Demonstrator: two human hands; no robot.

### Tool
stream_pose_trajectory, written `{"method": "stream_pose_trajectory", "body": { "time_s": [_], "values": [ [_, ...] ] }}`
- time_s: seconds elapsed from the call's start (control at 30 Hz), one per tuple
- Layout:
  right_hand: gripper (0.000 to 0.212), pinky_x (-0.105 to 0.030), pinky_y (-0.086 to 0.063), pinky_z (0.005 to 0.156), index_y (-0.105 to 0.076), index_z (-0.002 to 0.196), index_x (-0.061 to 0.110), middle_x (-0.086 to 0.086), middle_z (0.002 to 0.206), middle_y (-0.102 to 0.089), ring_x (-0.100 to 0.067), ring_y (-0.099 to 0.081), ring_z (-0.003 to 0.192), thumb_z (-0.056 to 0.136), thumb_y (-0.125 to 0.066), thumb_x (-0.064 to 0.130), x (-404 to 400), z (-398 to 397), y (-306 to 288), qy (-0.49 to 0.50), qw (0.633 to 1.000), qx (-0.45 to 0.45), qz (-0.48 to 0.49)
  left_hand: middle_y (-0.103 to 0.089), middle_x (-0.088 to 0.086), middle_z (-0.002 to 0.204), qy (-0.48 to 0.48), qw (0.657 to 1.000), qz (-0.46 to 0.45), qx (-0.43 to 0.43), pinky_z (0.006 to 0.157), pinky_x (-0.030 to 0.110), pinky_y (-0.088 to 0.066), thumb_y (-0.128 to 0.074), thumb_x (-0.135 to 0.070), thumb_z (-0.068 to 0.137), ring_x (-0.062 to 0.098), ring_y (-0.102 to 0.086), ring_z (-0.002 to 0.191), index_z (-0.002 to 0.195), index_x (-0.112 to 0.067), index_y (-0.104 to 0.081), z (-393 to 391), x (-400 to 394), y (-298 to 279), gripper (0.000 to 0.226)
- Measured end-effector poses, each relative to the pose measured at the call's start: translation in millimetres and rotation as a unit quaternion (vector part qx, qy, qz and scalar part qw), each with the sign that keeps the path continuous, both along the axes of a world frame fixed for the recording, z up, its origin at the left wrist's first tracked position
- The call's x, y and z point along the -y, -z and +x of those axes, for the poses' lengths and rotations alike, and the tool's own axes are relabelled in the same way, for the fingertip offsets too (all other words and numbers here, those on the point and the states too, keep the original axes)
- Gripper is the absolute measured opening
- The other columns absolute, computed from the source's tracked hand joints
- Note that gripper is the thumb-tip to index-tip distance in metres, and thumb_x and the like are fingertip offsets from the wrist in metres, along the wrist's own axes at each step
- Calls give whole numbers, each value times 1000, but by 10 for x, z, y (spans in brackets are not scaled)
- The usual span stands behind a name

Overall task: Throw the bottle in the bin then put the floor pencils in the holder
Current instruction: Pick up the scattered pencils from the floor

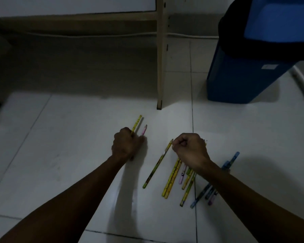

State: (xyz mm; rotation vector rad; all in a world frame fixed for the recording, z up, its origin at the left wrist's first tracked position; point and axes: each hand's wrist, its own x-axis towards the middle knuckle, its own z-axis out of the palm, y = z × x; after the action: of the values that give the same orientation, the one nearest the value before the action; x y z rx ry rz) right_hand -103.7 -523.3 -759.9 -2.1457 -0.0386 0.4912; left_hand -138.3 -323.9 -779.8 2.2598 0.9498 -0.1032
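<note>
Gathering pencils off white floor tiles point(77, 137): left hand point(125, 146) fisted around yellow and pink pencils point(136, 125), right hand point(189, 149) curled, pinching a green-yellow patterned pencil point(158, 163) over the scattered pile point(188, 183). Blue plastic bin point(239, 79) nearby; holder unseen. Risk: dim light, loose pinch, pencil rolling away.

indoor room, likely home or study: white tiled floor point(77, 146), wooden desk leg point(159, 67), blue bin point(235, 81), wall cable point(95, 36).
</note>
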Motion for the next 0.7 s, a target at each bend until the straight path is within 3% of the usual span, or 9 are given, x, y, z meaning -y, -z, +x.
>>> {"method": "stream_pose_trajectory", "body": {
  "time_s": [0.07, 0.17, 0.27, 0.4, 0.5, 0.63, 0.7],
  "values": [
    [9, -16, -46, 52, -74, 78, 12, 2, 65, -66, -12, -62, 58, 82, -67, 8, 62, 21, -16, 24, 1000, -7, 6, -67, 12, 87, 34, 998, 36, -33, 64, 38, -57, -68, -42, 81, 30, -67, 75, 94, -7, -62, -8, 25, 25, 38],
    [9, -16, -45, 50, -74, 79, 13, 2, 64, -66, -10, -60, 55, 81, -67, 7, 143, 46, -40, 53, 998, -15, 9, -65, 17, 100, 79, 991, 92, -53, 67, 36, -50, -56, -37, 92, 35, -64, 89, 102, -4, -60, -1, 62, 40, 35],
    [10, -19, -46, 51, -73, 77, 13, 0, 62, -65, -15, -61, 53, 80, -67, 5, 203, 59, -56, 81, 996, -30, 19, -62, 21, 108, 101, 988, 101, -51, 69, 38, -44, -46, -30, 98, 38, -61, 95, 110, 0, -55, 5, 103, -8, 33],
    [13, -22, -49, 55, -72, 73, 15, -2, 62, -67, -16, -62, 53, 79, -69, 4, 307, 75, -73, 111, 992, -38, 34, -63, 21, 94, 115, 992, -52, 24, 62, 42, -46, -44, -24, 99, 37, -59, 80, 103, -3, -49, -6, 176, -107, 22],
    [12, -23, -49, 55, -73, 75, 13, -3, 66, -68, -15, -61, 56, 80, -69, 3, 416, 96, -113, 140, 988, -44, 46, -57, 18, 84, 104, 980, -157, 63, 61, 37, -37, -44, -20, 99, 26, -49, 72, 100, -1, -51, -26, 314, -191, 20],
    [21, -23, -43, 52, -70, 66, 19, -3, 65, -68, -18, -61, 57, 80, -70, 3, 561, 91, -126, 178, 981, -53, 54, -56, 15, 79, 108, 968, -220, 53, 61, 34, -39, -42, -2, 94, 25, -50, 69, 104, -8, -56, -59, 499, -219, 18],
    [19, -22, -40, 50, -70, 67, 19, -5, 66, -68, -17, -60, 56, 79, -69, 4, 627, 55, -141, 178, 981, -61, 49, -58, 14, 85, 120, 972, -199, 37, 64, 35, -42, -43, -5, 94, 27, -54, 76, 105, -7, -56, -60, 562, -161, 17]
  ]
}}
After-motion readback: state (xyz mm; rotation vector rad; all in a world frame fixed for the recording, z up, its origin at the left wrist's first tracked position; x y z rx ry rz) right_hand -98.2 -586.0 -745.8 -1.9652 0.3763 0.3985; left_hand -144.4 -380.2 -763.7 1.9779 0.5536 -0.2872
